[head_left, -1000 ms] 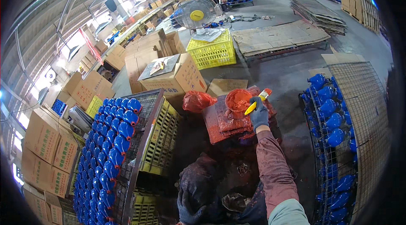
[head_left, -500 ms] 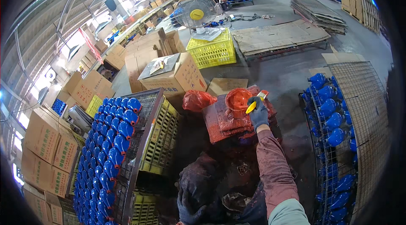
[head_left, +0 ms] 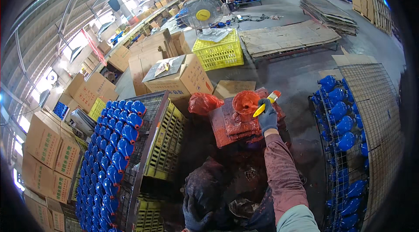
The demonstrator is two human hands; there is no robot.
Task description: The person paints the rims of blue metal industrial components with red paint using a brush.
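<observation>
My right hand (head_left: pixel 267 116), in a dark glove, grips a paintbrush by its yellow handle (head_left: pixel 259 110). The brush's bristle end points up and to the right, coated red. Just left of that hand sits a bowl of red paint (head_left: pixel 245 101), its inside and rim smeared red. It stands on a paint-covered stack of flat boards or cardboard (head_left: pixel 222 121). Low in the picture, my left hand (head_left: pixel 194 214), also in a dark glove, is beside my dark-clothed leg (head_left: pixel 207 184); its fingers are lost in shadow.
A rack of blue, rounded metal-looking parts (head_left: pixel 111 162) stands at left, beside yellow crates (head_left: pixel 166 140). More blue parts fill a wire rack (head_left: pixel 345 123) at right. Ahead are a red plastic bag (head_left: pixel 202 103), a carton (head_left: pixel 185 79), a yellow crate (head_left: pixel 220 51) and a fan (head_left: pixel 203 14).
The brush has turned in my right hand, and its bristles now show red at the upper right. The hand has barely shifted; my left hand stays low.
</observation>
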